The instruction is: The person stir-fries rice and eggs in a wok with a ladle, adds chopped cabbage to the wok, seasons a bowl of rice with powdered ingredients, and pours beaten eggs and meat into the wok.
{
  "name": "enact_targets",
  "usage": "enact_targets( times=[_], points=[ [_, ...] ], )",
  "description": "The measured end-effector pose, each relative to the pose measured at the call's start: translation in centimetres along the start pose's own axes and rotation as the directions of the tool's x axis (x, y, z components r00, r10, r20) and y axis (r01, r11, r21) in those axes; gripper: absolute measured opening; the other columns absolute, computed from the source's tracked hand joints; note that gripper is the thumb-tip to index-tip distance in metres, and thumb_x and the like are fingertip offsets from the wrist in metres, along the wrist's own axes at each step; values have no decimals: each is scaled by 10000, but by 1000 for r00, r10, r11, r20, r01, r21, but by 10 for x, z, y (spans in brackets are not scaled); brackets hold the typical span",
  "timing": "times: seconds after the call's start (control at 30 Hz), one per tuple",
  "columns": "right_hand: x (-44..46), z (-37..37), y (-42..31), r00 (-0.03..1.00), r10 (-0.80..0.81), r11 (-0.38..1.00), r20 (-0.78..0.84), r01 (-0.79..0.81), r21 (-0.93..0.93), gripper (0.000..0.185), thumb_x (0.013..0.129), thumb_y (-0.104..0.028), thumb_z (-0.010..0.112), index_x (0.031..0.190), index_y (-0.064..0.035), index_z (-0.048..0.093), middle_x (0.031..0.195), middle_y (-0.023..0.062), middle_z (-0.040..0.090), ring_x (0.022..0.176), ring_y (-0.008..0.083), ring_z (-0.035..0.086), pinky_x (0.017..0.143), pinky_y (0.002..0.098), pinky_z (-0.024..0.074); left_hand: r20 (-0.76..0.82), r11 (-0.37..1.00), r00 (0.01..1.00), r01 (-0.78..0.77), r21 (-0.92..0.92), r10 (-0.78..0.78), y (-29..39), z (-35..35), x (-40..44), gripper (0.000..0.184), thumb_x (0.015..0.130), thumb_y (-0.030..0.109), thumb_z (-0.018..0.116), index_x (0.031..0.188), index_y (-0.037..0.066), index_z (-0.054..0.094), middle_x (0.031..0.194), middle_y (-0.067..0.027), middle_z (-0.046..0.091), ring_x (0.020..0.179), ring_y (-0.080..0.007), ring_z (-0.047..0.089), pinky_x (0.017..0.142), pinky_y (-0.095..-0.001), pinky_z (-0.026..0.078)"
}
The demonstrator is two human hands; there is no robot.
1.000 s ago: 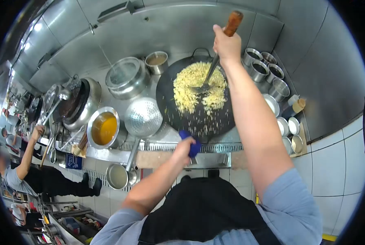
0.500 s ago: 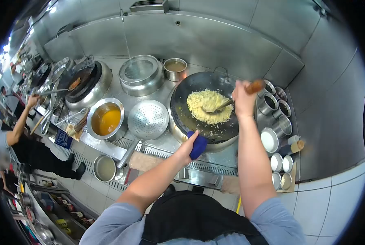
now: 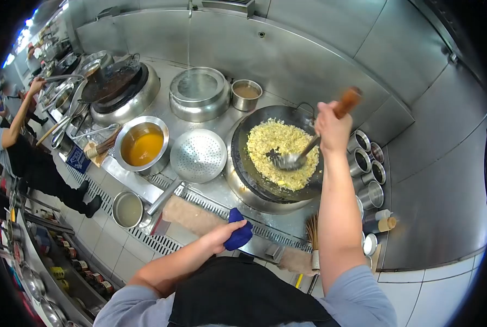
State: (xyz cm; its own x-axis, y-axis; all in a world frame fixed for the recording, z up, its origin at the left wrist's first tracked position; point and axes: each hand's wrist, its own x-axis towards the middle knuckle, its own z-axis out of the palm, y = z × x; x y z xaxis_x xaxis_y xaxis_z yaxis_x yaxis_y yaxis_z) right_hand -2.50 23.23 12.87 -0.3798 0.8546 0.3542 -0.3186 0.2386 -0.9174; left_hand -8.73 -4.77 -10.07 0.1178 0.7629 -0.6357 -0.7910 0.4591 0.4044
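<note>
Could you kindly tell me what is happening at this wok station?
A person is working food in a wok. Their right hand grips the wooden handle of a ladle, whose metal head is down in the yellow, rice-like food in the black wok. Their left hand holds a blue cloth, clear of the wok. A perforated strainer lies to the left, beside a pot of orange liquid.
</note>
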Motion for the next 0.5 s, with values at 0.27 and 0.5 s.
enact_targets(
  times=[0.27, 0.5],
  points=[
    [29, 3, 25, 991, -6, 981, -131, -20, -195, 277, 840, -145, 625, 620, -84, 468, 531, -25, 441, 422, 80, 395, 415, 265, 301, 47, 998, 997, -58, -5, 59, -1, -8, -3, 353, 892, 328, 596, 1116, 57, 580, 988, -60, 637, 889, -173, 630, 799, -302, 520],
    [26, -17, 62, 944, -144, 966, -296, 199, 165, 315, 855, -100, 583, 632, -118, 361, 471, -37, 327, 356, 83, 292, 372, 267, 263, -5, 1000, 1000, 1, -15, -1, -5, -6, -4, 345, 882, 307, 615, 1123, 64, 575, 961, -54, 642, 854, -166, 633, 753, -295, 525]
  ],
)
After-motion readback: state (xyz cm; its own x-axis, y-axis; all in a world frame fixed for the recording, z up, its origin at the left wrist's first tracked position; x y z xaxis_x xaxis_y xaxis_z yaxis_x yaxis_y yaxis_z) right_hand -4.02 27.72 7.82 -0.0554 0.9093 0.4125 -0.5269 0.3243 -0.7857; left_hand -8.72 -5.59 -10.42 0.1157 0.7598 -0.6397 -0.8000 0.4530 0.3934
